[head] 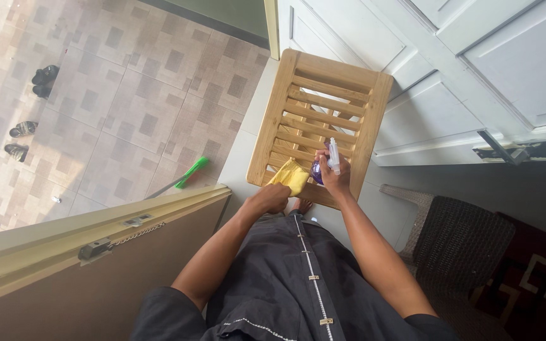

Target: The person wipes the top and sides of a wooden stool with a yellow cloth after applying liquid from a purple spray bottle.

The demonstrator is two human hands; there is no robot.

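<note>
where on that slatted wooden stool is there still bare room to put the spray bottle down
The far half of the wooden stool, toward the white door, is bare slats. The near end is crowded: the left hand presses a yellow cloth there, and the right hand holds the spray bottle just above it. The pale floor strip left of the stool is also free.

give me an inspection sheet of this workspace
surface: slatted wooden stool on pale floor by a white door
job's things: yellow cloth on the stool's near edge; purple spray bottle with white nozzle
clutter: green-ended broom and two pairs of sandals on the tiled yard
hands: left hand presses the cloth; right hand grips the bottle
cables: nothing seen
surroundings: wicker chair at right, open door leaf at left
</note>
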